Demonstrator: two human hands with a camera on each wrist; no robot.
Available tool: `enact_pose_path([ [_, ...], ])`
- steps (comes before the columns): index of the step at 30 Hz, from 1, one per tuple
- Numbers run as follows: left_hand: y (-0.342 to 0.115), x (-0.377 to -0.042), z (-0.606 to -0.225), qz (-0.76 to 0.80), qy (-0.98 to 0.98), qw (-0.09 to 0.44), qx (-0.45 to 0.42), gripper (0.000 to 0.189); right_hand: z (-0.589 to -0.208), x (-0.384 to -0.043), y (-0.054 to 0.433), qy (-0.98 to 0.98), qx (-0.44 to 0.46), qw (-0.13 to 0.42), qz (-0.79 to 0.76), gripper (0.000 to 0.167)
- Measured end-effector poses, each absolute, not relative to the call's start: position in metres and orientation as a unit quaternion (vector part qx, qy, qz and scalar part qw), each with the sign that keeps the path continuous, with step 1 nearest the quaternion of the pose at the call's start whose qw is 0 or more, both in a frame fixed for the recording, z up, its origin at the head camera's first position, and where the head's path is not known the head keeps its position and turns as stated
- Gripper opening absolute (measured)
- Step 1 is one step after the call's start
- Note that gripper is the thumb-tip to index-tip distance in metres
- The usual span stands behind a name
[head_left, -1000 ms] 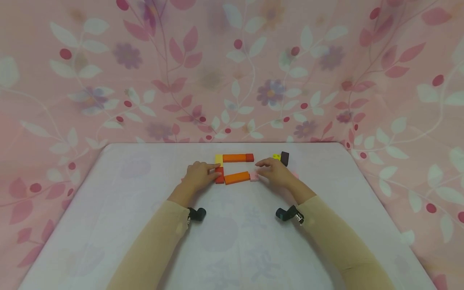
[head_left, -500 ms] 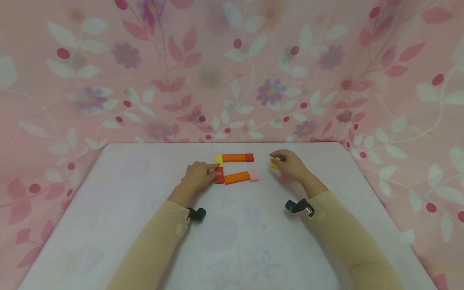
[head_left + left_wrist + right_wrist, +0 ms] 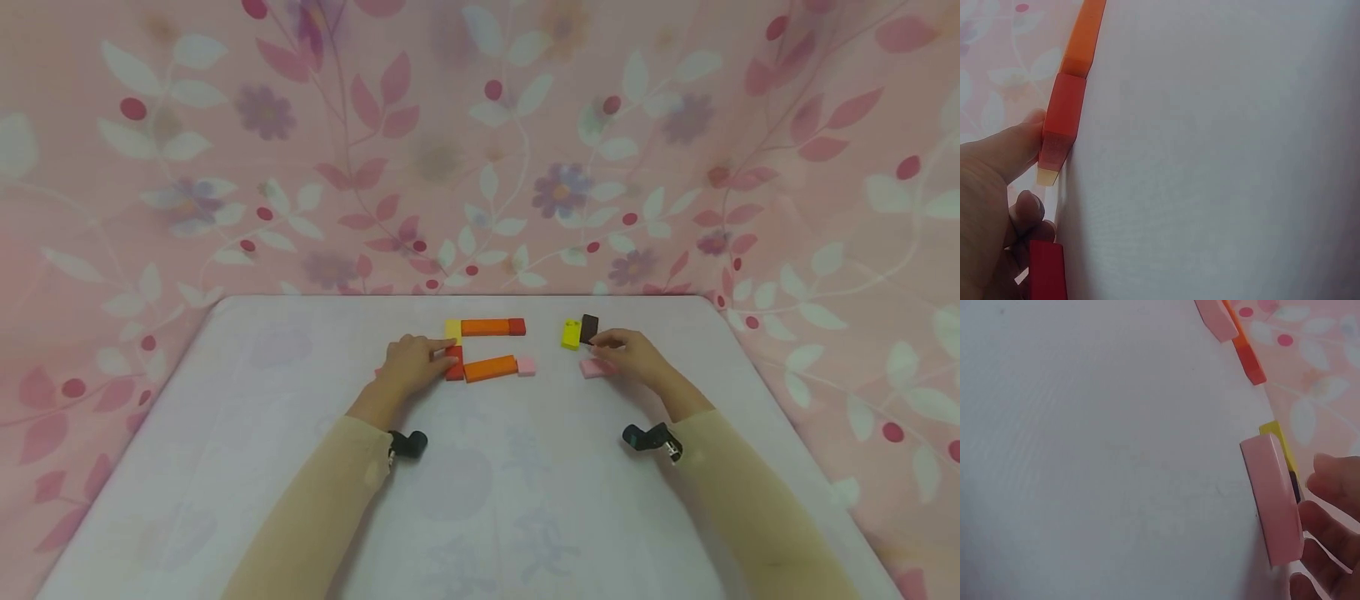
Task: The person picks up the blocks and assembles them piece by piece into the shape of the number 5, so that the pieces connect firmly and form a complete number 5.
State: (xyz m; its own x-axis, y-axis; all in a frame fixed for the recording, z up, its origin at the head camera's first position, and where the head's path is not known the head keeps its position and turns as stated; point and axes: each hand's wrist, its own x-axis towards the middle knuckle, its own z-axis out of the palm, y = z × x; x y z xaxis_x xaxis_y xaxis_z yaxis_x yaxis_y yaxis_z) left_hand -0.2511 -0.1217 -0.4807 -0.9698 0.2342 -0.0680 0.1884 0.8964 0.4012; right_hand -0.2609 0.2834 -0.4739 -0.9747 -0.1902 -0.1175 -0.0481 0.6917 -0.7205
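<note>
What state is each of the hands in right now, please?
Left hand: open, touching the red block at its thumb.
Right hand: open, close beside the long pink block; contact unclear.

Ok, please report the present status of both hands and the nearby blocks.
Left hand touching red rectangular block. Right hand at long pink rectangular block, contact unclear. Possibly in the way: dark rectangular block just beyond.
</note>
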Motion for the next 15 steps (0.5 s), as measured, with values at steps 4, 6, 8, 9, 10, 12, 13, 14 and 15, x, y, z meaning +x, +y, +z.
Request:
enact_pose_path([
  [4, -0.122, -0.251, -0.481, 0.198, 0.973, 0.061, 0.107, 0.052, -0.48, -0.257, 0.291, 0.906, -0.083, 0.11, -0.401, 0.038],
  [6, -0.122, -0.251, -0.481, 0.199, 0.972, 0.062, 0.104, 0.052, -0.483, -0.256, 0.294, 0.904, -0.091, 0.118, -0.401, 0.04],
  [8, -0.122, -0.252, -0.482, 0.202, 0.972, 0.062, 0.106, 0.053, -0.484, -0.256, 0.296, 0.906, -0.092, 0.121, -0.394, 0.041],
  [9, -0.122, -0.252, -0.483, 0.203, 0.972, 0.061, 0.106, 0.053, -0.485, -0.256, 0.297, 0.909, -0.095, 0.119, -0.387, 0.041],
  [10, -0.123, -0.253, -0.483, 0.203, 0.971, 0.06, 0.107, 0.053, -0.485, -0.255, 0.298, 0.912, -0.098, 0.119, -0.379, 0.04],
  [12, -0.123, -0.254, -0.485, 0.205, 0.971, 0.059, 0.108, 0.053, -0.486, -0.254, 0.299, 0.917, -0.099, 0.119, -0.369, 0.039],
  [13, -0.123, -0.254, -0.486, 0.205, 0.971, 0.058, 0.108, 0.053, -0.485, -0.254, 0.299, 0.918, -0.095, 0.119, -0.366, 0.037],
  [14, -0.123, -0.255, -0.487, 0.205, 0.971, 0.057, 0.108, 0.053, -0.485, -0.253, 0.299, 0.919, -0.094, 0.119, -0.363, 0.036],
  [15, -0.123, -0.255, -0.488, 0.204, 0.971, 0.055, 0.108, 0.052, -0.485, -0.252, 0.299, 0.92, -0.092, 0.12, -0.362, 0.036],
])
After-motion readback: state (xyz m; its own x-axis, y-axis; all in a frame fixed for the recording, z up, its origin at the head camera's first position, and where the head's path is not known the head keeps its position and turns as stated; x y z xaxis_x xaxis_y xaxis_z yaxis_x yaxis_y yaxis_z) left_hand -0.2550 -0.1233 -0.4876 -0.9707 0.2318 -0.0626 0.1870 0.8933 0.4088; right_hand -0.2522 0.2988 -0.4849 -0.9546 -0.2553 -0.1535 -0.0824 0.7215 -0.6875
